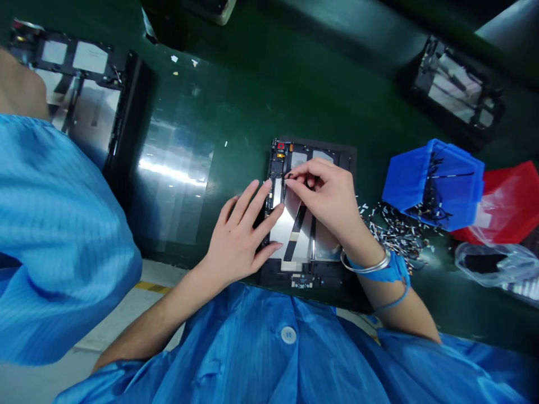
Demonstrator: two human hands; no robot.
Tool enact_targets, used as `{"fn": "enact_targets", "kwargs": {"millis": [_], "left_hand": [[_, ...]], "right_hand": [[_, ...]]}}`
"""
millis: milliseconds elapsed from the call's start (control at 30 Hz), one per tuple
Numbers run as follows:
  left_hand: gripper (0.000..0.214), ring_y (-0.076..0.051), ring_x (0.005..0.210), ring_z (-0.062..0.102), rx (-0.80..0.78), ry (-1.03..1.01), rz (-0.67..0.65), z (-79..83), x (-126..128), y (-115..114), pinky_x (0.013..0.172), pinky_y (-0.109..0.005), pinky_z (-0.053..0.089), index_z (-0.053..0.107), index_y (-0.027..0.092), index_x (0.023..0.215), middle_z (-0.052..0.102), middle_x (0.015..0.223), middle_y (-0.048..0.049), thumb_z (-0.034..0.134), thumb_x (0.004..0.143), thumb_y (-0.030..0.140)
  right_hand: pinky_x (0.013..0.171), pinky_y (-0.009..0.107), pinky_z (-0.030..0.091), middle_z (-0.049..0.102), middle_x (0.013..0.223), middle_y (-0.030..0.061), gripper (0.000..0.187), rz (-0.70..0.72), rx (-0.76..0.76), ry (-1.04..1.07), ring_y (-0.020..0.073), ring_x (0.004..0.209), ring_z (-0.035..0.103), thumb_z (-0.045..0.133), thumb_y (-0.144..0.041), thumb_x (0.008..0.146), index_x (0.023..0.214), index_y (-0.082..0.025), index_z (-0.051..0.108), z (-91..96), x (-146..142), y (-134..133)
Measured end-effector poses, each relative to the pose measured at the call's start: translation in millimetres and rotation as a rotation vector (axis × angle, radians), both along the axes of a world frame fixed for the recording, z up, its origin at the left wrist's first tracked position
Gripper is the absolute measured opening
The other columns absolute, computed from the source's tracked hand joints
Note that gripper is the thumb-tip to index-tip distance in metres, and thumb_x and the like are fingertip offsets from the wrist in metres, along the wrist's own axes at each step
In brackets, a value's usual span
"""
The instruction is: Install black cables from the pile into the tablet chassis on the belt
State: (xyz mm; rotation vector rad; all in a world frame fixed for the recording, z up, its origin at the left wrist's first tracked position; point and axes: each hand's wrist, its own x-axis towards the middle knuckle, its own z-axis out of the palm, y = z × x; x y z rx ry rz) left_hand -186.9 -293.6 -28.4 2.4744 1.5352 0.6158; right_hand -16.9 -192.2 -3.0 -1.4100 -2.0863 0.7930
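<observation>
An opened tablet [275, 233] lies before me on the green table, its silver battery plates, dark flex cables and small circuit boards showing. My left hand [240, 238] is open, fingers spread, with the fingertips resting along the tablet's left edge. Over the upper middle of the tablet, my right hand [326, 188] pinches a thin black cable [284, 191] between thumb and forefinger. The cable's upper end is partly hidden by those fingertips. A metal bangle and a blue wrist strap [393, 269] are around my right wrist.
Right of the tablet lies a heap of small cable pieces [398, 233], beside a blue bin [406, 179] holding black cables. A red bin [511, 199] and clear plastic bag [497, 266] are farther right. Other opened tablets [99, 106] lie left and back right. A co-worker's blue sleeve [59, 241] reaches in.
</observation>
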Motion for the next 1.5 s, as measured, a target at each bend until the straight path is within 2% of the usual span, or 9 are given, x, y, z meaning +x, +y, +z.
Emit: {"fn": "enact_targets", "kwargs": {"millis": [400, 500, 667, 767, 967, 1100, 1200, 1333, 1500], "left_hand": [[0.050, -0.037, 0.140, 0.030, -0.031, -0.033, 0.002, -0.3, -1.9, 0.1, 0.100, -0.048, 0.035, 0.049, 0.020, 0.136, 0.036, 0.151, -0.0201, 0.047, 0.093, 0.045], [0.042, -0.034, 0.135, 0.038, -0.015, -0.170, 0.043, 9.0, 1.3, -0.2, 0.098, -0.045, 0.039, 0.052, 0.019, 0.131, 0.043, 0.145, -0.0187, 0.050, 0.092, 0.037], [0.020, -0.023, 0.097, 0.056, -0.088, -0.418, 0.303, 26.9, 18.9, 9.0, 0.082, -0.039, 0.044, 0.062, 0.018, 0.095, 0.061, 0.101, -0.0088, 0.050, 0.093, 0.035], [0.024, -0.023, 0.091, 0.054, -0.119, -0.380, 0.357, 25.3, 30.2, 18.1, 0.079, -0.040, 0.041, 0.061, 0.017, 0.086, 0.058, 0.094, -0.0075, 0.050, 0.092, 0.038], [0.009, -0.021, 0.090, 0.056, -0.088, -0.330, 0.346, 13.0, 35.1, 23.4, 0.076, -0.036, 0.039, 0.059, 0.018, 0.082, 0.058, 0.091, -0.0052, 0.052, 0.087, 0.015], [0.009, -0.021, 0.092, 0.058, -0.070, -0.326, 0.336, 13.7, 30.9, 22.7, 0.078, -0.037, 0.041, 0.060, 0.019, 0.088, 0.061, 0.094, -0.0060, 0.052, 0.087, 0.016], [0.022, -0.026, 0.107, 0.056, -0.026, -0.230, 0.301, 15.2, 25.4, 22.3, 0.088, -0.043, 0.041, 0.061, 0.019, 0.108, 0.061, 0.116, -0.0119, 0.048, 0.090, 0.017], [0.034, -0.034, 0.135, 0.037, -0.015, -0.088, 0.137, 13.5, 14.8, 22.4, 0.100, -0.052, 0.035, 0.056, 0.023, 0.127, 0.041, 0.148, -0.0153, 0.046, 0.094, 0.025], [0.037, -0.035, 0.140, 0.033, -0.006, 0.010, 0.055, 14.0, 0.9, 23.0, 0.101, -0.051, 0.036, 0.055, 0.022, 0.130, 0.038, 0.151, -0.0155, 0.048, 0.095, 0.034]], "right_hand": [[0.055, 0.024, 0.039, 0.064, 0.072, -0.0008, 0.010, 0.146, -0.118, 0.076, 0.0088, 0.058, 0.049, 0.063, -0.018, 0.080, 0.079, -0.019, 0.073, 6.4, 8.9, 4.5], [0.056, 0.025, 0.041, 0.064, 0.071, -0.0007, 0.010, 0.160, -0.040, 0.074, 0.0104, 0.062, 0.053, 0.065, -0.018, 0.080, 0.080, -0.021, 0.074, 7.9, 8.3, -1.2], [0.066, 0.031, 0.047, 0.068, 0.077, 0.0011, 0.019, 0.210, 0.211, 0.002, 0.0153, 0.074, 0.059, 0.059, -0.019, 0.087, 0.084, -0.027, 0.075, 10.3, 9.7, -18.8], [0.067, 0.032, 0.048, 0.069, 0.080, 0.0017, 0.023, 0.246, 0.245, -0.007, 0.0154, 0.075, 0.058, 0.055, -0.017, 0.089, 0.087, -0.027, 0.075, 8.3, 13.5, -24.7], [0.069, 0.031, 0.048, 0.068, 0.081, 0.0020, 0.021, 0.221, 0.191, 0.046, 0.0149, 0.077, 0.060, 0.054, -0.014, 0.089, 0.092, -0.025, 0.073, -0.6, 18.8, -21.0], [0.067, 0.030, 0.047, 0.067, 0.078, 0.0018, 0.015, 0.199, 0.183, 0.024, 0.0151, 0.075, 0.059, 0.058, -0.019, 0.088, 0.090, -0.023, 0.072, -0.5, 17.8, -17.9], [0.066, 0.030, 0.048, 0.068, 0.077, 0.0013, 0.014, 0.185, 0.223, 0.046, 0.0147, 0.074, 0.059, 0.058, -0.021, 0.089, 0.084, -0.024, 0.071, 1.9, 17.5, -19.7], [0.063, 0.029, 0.048, 0.068, 0.076, 0.0016, 0.014, 0.222, 0.296, 0.017, 0.0140, 0.070, 0.058, 0.058, -0.019, 0.088, 0.085, -0.023, 0.071, 1.0, 20.0, -27.0], [0.062, 0.029, 0.049, 0.070, 0.079, 0.0031, 0.014, 0.279, 0.357, -0.017, 0.0141, 0.071, 0.060, 0.058, -0.014, 0.088, 0.087, -0.020, 0.070, -2.6, 24.1, -34.1]]}}
